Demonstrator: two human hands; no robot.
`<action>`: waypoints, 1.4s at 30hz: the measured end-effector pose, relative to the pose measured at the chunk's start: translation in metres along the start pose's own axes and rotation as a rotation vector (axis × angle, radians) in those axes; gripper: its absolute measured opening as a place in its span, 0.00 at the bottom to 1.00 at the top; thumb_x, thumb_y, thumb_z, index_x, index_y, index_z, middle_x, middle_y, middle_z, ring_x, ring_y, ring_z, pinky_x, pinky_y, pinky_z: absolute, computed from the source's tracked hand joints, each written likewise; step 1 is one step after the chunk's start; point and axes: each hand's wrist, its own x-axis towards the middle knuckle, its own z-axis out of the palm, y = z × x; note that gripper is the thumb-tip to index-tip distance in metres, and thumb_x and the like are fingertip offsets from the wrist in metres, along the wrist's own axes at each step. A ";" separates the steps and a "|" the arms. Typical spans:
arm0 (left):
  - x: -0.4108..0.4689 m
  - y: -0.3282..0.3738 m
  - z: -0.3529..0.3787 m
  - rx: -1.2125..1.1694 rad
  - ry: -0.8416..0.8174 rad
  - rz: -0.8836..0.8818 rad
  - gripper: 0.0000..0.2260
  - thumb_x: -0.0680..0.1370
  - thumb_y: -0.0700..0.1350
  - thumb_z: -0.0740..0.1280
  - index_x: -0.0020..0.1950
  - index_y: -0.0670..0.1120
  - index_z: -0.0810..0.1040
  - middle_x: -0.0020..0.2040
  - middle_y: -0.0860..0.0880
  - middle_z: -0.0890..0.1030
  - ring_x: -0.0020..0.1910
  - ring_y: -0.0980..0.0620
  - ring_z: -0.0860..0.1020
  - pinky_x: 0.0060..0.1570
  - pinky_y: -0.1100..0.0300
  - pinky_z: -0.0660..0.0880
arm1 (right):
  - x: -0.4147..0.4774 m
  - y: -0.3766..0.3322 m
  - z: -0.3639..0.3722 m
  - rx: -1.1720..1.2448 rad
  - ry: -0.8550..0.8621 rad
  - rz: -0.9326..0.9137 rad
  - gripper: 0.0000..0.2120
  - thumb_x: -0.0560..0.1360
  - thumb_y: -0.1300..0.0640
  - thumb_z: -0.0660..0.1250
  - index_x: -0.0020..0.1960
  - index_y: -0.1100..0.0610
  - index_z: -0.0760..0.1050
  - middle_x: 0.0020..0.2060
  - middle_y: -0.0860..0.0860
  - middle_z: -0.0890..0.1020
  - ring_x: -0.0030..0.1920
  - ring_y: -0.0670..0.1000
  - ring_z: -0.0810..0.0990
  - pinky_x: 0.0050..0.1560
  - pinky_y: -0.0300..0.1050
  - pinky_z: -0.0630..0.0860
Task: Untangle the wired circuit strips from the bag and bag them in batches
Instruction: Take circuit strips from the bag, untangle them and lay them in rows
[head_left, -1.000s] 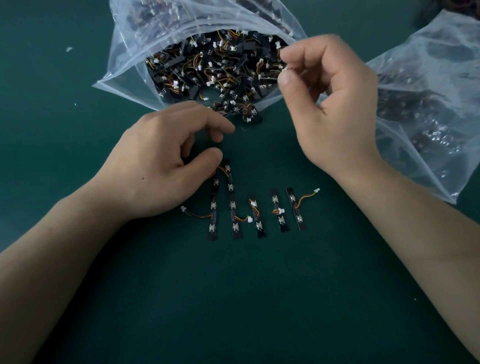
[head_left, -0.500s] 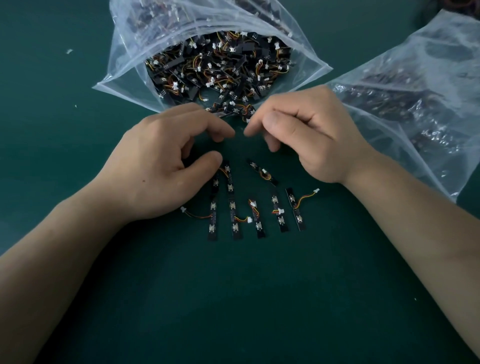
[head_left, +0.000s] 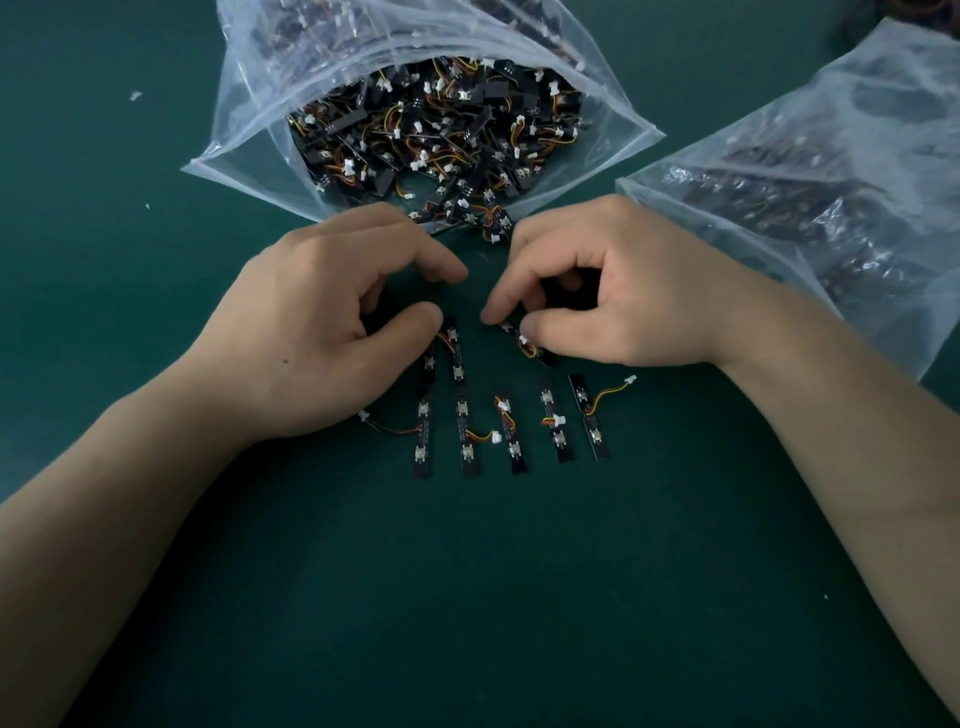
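- The open bag is cut off at the top edge.
- The second bag runs off the right edge, its contents blurred.
- The right hand covers part of one strip.

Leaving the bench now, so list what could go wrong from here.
1. The black wired circuit strip pinched in the right hand lies tilted; its wire could snag the neat row of strips.
2. The tangled strips spilling from the mouth of the clear plastic bag may mix into the row.
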 end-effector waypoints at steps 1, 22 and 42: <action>0.000 0.000 0.000 0.000 0.002 -0.001 0.12 0.77 0.50 0.68 0.59 0.54 0.83 0.52 0.59 0.78 0.37 0.49 0.75 0.39 0.51 0.74 | 0.000 -0.001 0.000 -0.024 0.012 0.004 0.10 0.73 0.56 0.73 0.52 0.44 0.86 0.40 0.43 0.81 0.39 0.50 0.78 0.39 0.40 0.72; 0.000 -0.001 -0.001 0.018 0.003 -0.004 0.13 0.77 0.50 0.68 0.61 0.53 0.82 0.49 0.63 0.76 0.38 0.50 0.75 0.39 0.56 0.72 | 0.003 -0.003 0.007 -0.088 0.063 0.008 0.09 0.73 0.43 0.77 0.50 0.44 0.84 0.39 0.42 0.78 0.41 0.46 0.77 0.42 0.40 0.71; 0.000 0.000 0.000 0.004 0.007 -0.010 0.12 0.76 0.50 0.68 0.59 0.54 0.83 0.51 0.59 0.78 0.39 0.51 0.75 0.41 0.52 0.74 | 0.004 -0.002 0.011 -0.109 0.125 0.034 0.09 0.74 0.42 0.75 0.50 0.44 0.84 0.36 0.42 0.79 0.38 0.45 0.77 0.40 0.41 0.71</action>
